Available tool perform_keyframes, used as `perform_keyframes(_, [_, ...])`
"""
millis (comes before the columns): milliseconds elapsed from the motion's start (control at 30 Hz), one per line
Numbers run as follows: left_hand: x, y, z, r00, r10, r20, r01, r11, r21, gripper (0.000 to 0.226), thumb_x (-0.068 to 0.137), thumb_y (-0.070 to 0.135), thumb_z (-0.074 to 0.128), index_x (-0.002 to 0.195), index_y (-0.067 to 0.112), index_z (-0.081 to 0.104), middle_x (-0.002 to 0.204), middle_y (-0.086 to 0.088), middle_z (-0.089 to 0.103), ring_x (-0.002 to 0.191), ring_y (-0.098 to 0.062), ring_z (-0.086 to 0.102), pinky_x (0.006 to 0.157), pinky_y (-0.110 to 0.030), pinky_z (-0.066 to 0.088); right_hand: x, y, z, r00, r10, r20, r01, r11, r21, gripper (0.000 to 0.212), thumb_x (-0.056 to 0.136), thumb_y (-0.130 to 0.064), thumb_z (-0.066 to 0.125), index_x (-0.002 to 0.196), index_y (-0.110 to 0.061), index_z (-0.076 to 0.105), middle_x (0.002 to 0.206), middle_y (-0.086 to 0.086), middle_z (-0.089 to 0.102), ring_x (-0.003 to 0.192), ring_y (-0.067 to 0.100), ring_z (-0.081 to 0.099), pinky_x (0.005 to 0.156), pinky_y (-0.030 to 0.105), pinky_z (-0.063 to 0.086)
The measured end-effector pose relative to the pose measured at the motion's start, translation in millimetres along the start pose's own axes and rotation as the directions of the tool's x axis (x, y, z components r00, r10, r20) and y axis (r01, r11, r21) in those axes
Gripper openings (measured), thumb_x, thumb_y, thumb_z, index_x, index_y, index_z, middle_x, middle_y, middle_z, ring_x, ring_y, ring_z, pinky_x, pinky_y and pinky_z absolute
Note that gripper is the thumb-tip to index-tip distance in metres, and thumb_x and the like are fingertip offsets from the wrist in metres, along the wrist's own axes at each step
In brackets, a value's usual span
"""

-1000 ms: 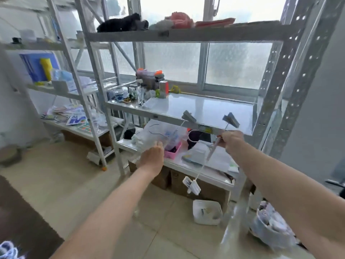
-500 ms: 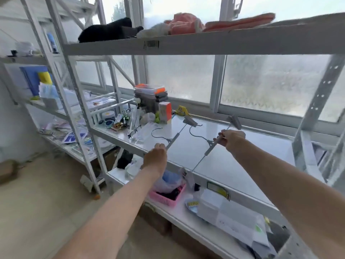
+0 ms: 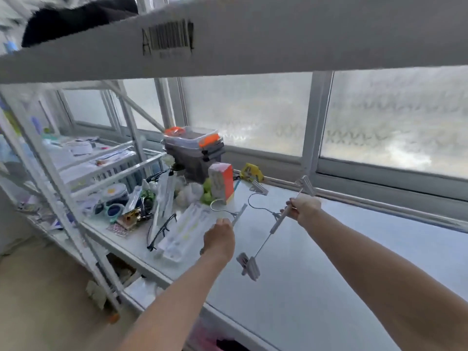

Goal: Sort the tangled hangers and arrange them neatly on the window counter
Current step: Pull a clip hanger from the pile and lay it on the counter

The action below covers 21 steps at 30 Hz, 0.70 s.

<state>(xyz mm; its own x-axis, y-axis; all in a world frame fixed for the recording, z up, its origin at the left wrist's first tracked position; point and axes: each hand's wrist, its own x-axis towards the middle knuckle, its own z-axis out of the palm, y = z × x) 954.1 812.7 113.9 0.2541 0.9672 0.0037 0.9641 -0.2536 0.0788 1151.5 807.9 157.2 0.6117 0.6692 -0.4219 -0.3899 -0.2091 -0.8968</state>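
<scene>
Both hands are up over the white surface [image 3: 354, 262] by the window, and each one holds a clip hanger. Left hand [image 3: 219, 238] is closed around the bar of the left hanger [image 3: 238, 217], whose thin wire hook curls up and to the left, with one grey clip far up near the window. Right hand [image 3: 304, 207] is closed around the bar of the right hanger [image 3: 276, 222]. That hanger tilts, so one clip sticks up past the hand near the window frame and the other clip hangs low, close to the surface. Its wire hook bends toward the left hanger, and the two hooks are near each other but I cannot tell if they touch. Just left of the hangers stands an orange and white box [image 3: 221, 182]. Behind it sits a stack of grey bins with orange latches [image 3: 193, 145]. A pair of black glasses [image 3: 162, 230] lies on the surface to the left, beside long white packets [image 3: 184, 230]. A yellow thing [image 3: 252, 171] sits near the window ledge. Above everything runs a wide white shelf [image 3: 278, 41] with a barcode sticker on its edge.
</scene>
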Motion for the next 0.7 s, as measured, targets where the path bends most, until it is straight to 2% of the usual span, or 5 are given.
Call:
perform_keyframes(267, [57, -14, 52, 0.984, 0.027, 0.174, -0.003, 0.990, -0.138, 0.033, 0.091, 0.011, 0.049, 0.124, 0.005, 0.051, 0.131, -0.011, 0.044, 0.125, -0.023, 0.042, 0.105, -0.027, 0.038, 65, 55, 43, 0.992, 0.115, -0.042, -0.116, 0.993, -0.029, 0.032, 0.090, 0.012, 0.046, 0.060, 0.002, 0.042, 0.061, 0.016, 0.044, 0.013, 0.016, 0.044, 0.018, 0.025, 0.039])
perform_keyframes(367, [65, -15, 52, 0.986, -0.012, 0.167, 0.053, 0.969, -0.242, 0.028, 0.092, 0.013, 0.046, 0.119, 0.006, 0.052, 0.130, -0.010, 0.046, 0.123, -0.024, 0.045, 0.095, -0.026, 0.040, 73, 59, 53, 0.992, 0.126, -0.007, -0.127, 0.991, -0.033, 0.033, 0.091, 0.012, 0.045, 0.060, 0.002, 0.041, 0.061, 0.015, 0.044, 0.028, 0.027, 0.051, 0.042, 0.032, 0.058])
perform_keyframes(433, [63, -15, 50, 0.991, -0.007, 0.135, 0.045, 0.958, -0.283, 0.025, 0.094, 0.008, 0.043, 0.116, 0.006, 0.054, 0.128, -0.012, 0.050, 0.119, -0.027, 0.050, 0.093, -0.033, 0.043, 75, 61, 58, 0.990, 0.140, 0.021, -0.138, 0.989, -0.058, 0.032, 0.092, 0.011, 0.045, 0.061, 0.002, 0.041, 0.062, 0.015, 0.044, 0.035, 0.029, 0.052, 0.045, 0.032, 0.059])
perform_keyframes(600, [63, -20, 47, 0.995, -0.035, 0.089, 0.065, 0.926, -0.371, 0.027, 0.096, 0.020, 0.042, 0.110, 0.011, 0.064, 0.122, -0.011, 0.058, 0.114, -0.026, 0.055, 0.090, -0.032, 0.045, 79, 64, 65, 0.986, 0.163, 0.035, -0.160, 0.984, -0.082, 0.032, 0.092, 0.010, 0.043, 0.061, 0.002, 0.040, 0.062, 0.014, 0.045, 0.021, 0.025, 0.049, 0.022, 0.025, 0.044])
perform_keyframes(700, [62, -29, 40, 0.995, -0.055, 0.079, 0.079, 0.935, -0.346, 0.031, 0.097, 0.022, 0.039, 0.106, 0.009, 0.065, 0.117, -0.013, 0.063, 0.112, -0.029, 0.056, 0.089, -0.033, 0.044, 82, 63, 70, 0.984, 0.174, 0.048, -0.170, 0.983, -0.070, 0.033, 0.093, 0.010, 0.041, 0.061, 0.002, 0.040, 0.063, 0.014, 0.046, 0.032, 0.030, 0.051, 0.054, 0.033, 0.060])
